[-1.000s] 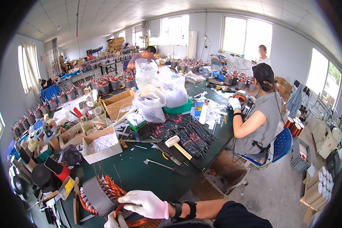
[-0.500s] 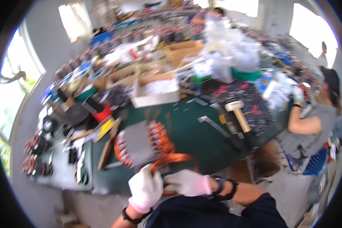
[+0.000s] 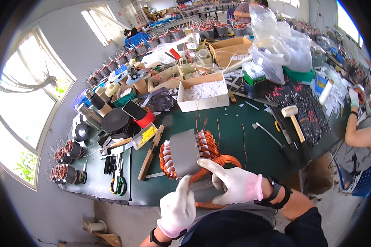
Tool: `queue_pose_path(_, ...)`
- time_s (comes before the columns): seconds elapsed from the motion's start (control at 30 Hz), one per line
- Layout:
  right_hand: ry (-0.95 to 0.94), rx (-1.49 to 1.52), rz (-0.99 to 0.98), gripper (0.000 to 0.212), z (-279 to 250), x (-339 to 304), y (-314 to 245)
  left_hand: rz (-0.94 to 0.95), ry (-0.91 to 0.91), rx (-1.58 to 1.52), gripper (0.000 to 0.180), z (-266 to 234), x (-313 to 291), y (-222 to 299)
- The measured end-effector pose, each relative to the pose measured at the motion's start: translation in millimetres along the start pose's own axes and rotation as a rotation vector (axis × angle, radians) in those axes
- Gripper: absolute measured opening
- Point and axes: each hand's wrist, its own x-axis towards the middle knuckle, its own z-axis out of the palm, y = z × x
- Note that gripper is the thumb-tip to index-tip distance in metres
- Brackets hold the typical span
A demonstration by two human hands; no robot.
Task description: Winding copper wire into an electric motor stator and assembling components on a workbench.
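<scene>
A motor stator with a grey cylindrical body lies on the green table before me. Orange copper windings and white paper tabs ring both its ends. A loose copper coil loops at its near right side. My right hand, gloved in white with a pink cuff, reaches over this coil, index fingertip against the stator's near edge, the coil between finger and thumb. Lower left, my left hand is closed, its fingertips pinching the coil's left part by the stator. More copper wire shows below my right hand.
Left of the stator lie a wooden stick, a tray of yellow strips and scissors. A white box of paper pieces stands behind. A mallet lies to the right. A co-worker's arm shows at far right.
The view has swung left and steadied. My right hand has moved up onto the coil and stator edge; the coil now lies closer against the stator. My left hand stays at the coil's near left.
</scene>
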Motion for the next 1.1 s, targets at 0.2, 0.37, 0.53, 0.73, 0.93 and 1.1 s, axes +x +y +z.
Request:
queue_pose_path(0.2,0.365,0.177,-0.096,0.101,15,-33,28,-0.113,-0.007,-0.415,0.040,-2,-16,-43)
queue_pose_path(0.37,0.781,0.825,0.131,0.097,-8,-16,65,-0.413,0.147,-0.524,0.074,9,3,-105)
queue_pose_path(0.53,0.747,0.735,0.282,0.101,-2,15,98,-0.452,0.012,-0.974,0.070,39,21,-105)
queue_pose_path(0.73,0.616,0.623,0.291,0.102,4,23,79,-0.523,-0.201,-1.135,0.063,33,27,-139)
queue_pose_path(0.93,0.559,0.705,0.313,0.099,-1,20,65,-0.666,-0.034,-1.421,0.049,31,24,-127)
queue_pose_path(1.1,0.498,0.844,0.293,0.098,-7,14,66,-0.852,0.075,-1.432,0.037,26,35,-108)
